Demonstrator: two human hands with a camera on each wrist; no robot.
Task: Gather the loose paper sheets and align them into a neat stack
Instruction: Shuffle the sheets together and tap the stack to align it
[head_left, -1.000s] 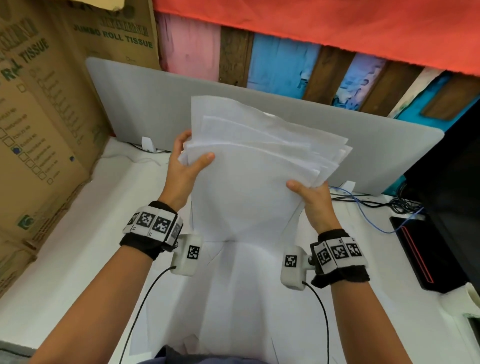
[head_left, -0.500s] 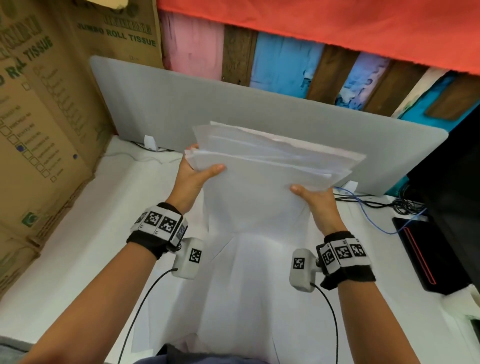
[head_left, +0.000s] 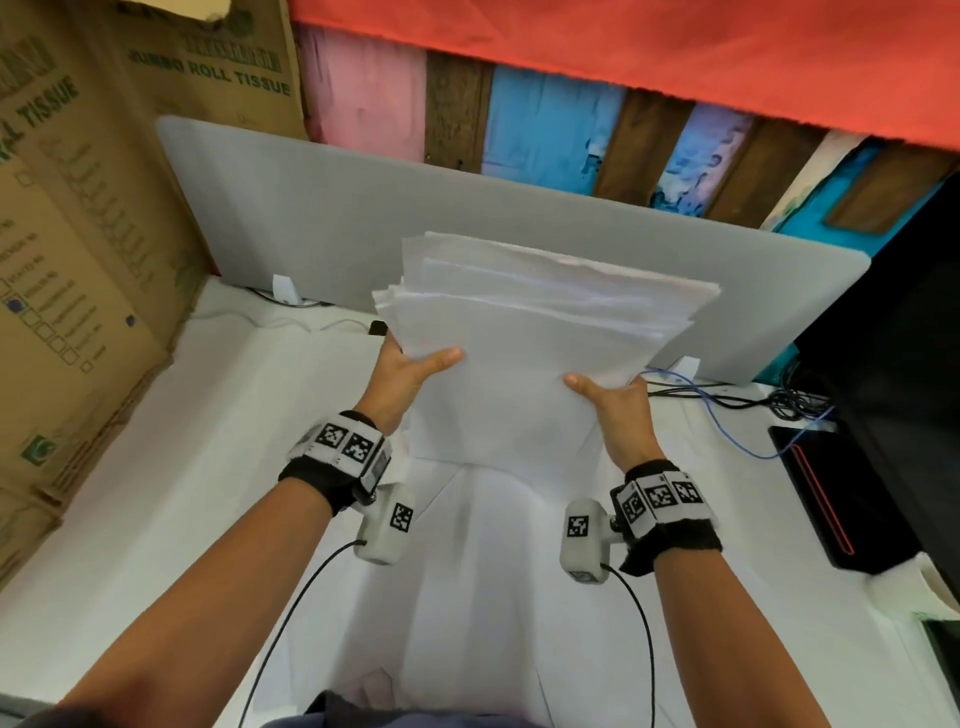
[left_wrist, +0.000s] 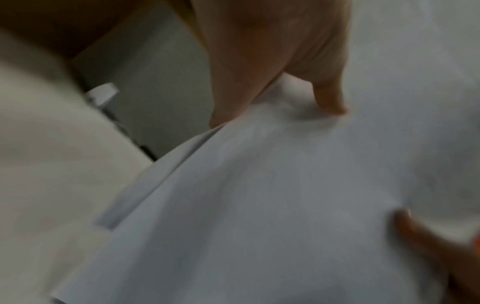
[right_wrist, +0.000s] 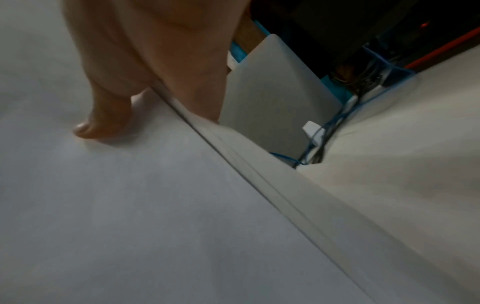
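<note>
A bundle of white paper sheets (head_left: 524, 353) stands on its lower edge on the white table (head_left: 171, 493), tilted away from me. Its far edges are uneven, several sheets stepping out at the top left. My left hand (head_left: 410, 366) grips the left edge, thumb on the front sheet and fingers hidden behind. On the right edge my right hand (head_left: 613, 395) grips the same way. In the left wrist view the sheets (left_wrist: 259, 205) fill the frame under the left hand (left_wrist: 272, 72). The right wrist view shows the right hand (right_wrist: 145, 67) with its thumb pressed on the paper (right_wrist: 130, 205).
A grey divider panel (head_left: 519, 208) stands right behind the paper. Cardboard boxes (head_left: 78, 234) wall off the left side. Cables (head_left: 727, 400) and a black device with a red stripe (head_left: 831, 493) lie at the right, beside a dark monitor (head_left: 909, 338).
The bundle dropped from mid-air until its lower edge met the table, then stood more upright. The fanned far edges drew closer together. Both hands kept their grip.
</note>
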